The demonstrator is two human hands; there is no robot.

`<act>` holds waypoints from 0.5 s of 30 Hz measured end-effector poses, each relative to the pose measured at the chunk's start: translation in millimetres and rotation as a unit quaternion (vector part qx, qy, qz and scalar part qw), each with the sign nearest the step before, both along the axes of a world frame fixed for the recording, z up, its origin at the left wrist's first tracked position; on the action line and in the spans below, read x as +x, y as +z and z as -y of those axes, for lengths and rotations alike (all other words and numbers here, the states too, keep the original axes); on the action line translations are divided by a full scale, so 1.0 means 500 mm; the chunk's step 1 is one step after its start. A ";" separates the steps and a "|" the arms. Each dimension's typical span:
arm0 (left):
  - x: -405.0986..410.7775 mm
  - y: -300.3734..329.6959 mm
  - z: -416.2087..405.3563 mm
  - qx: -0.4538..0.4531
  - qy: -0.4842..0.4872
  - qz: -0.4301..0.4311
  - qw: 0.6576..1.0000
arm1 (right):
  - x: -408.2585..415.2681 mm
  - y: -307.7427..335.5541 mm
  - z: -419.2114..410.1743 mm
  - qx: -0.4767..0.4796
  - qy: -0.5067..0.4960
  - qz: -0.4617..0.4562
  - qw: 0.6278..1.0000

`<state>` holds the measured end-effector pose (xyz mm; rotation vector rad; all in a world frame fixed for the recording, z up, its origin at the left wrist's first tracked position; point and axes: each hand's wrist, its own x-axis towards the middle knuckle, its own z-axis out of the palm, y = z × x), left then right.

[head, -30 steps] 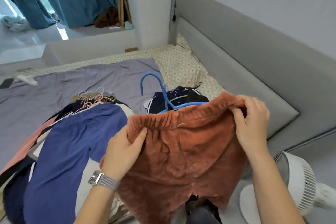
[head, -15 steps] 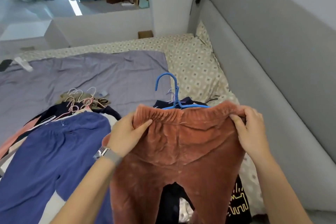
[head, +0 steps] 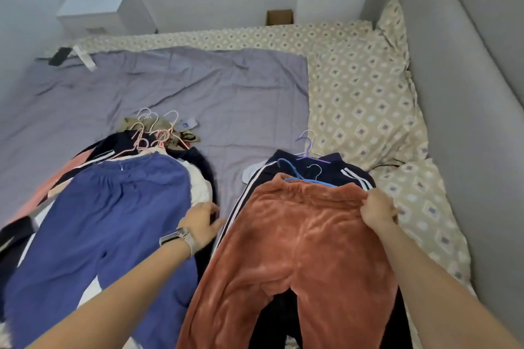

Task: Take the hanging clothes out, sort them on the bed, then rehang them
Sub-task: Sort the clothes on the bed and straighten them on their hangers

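The person is in the sorting part of the task, and the step in hand is to lay the rust-coloured fleece trousers flat on the right pile. These trousers lie on top of dark track trousers with white side stripes, on the grey sheet of the bed. A blue hanger lies at their waistband, touching it, and a purple hanger lies just behind.

The right hand pinches the right corner of the waistband, with the fingers curled on the cloth. The left hand is away from the trousers; it hovers over the gap between the two piles with relaxed fingers and holds nothing. The two hands are well apart.

To do this step well, the person should probably pull the waistband corner gently outward, so the cloth lies without folds, and then let it go. The fleece looks thick and soft, so it will likely stay where it is put. The waistband should line up with the hangers behind it, because this makes the rehanging easier. The free hand can smooth the left leg.

On the left lies another pile with blue trousers on top and pink and white hangers at its far end. The two piles should stay apart, so the sorting is not mixed.
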<state>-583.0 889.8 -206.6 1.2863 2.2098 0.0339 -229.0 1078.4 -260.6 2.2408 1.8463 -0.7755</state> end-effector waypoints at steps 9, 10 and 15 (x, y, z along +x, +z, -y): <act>-0.116 -0.042 0.122 -0.113 0.112 0.010 0.987 | -0.044 -0.036 0.035 -0.064 0.096 0.018 0.993; -0.123 -0.041 0.130 -0.111 0.114 0.002 0.987 | -0.052 -0.053 0.031 -0.053 0.129 0.016 0.990; -0.152 -0.024 0.168 -0.093 0.114 -0.007 0.989 | -0.227 0.021 0.099 -0.065 0.232 -0.051 0.969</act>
